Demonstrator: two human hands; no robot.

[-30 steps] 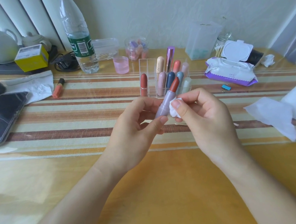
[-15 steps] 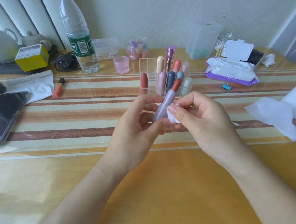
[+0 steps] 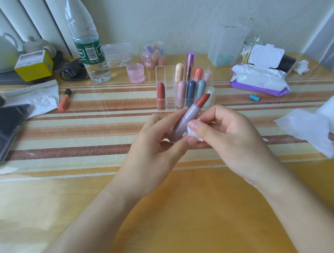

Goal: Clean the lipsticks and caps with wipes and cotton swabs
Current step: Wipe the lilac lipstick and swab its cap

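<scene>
Gripping the uncapped lipstick (image 3: 183,122) just in front of the organizer (image 3: 166,92), left hand (image 3: 153,149) tilts it; right hand (image 3: 225,137) pinches a wipe (image 3: 193,133) against its barrel.

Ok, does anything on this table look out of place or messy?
One orange lip tube lies flat on the left beside a crumpled tissue, away from the organizer where the other lipsticks stand upright. The wipes pack sits with its lid open, and a balled-up wad lies beside it.
</scene>
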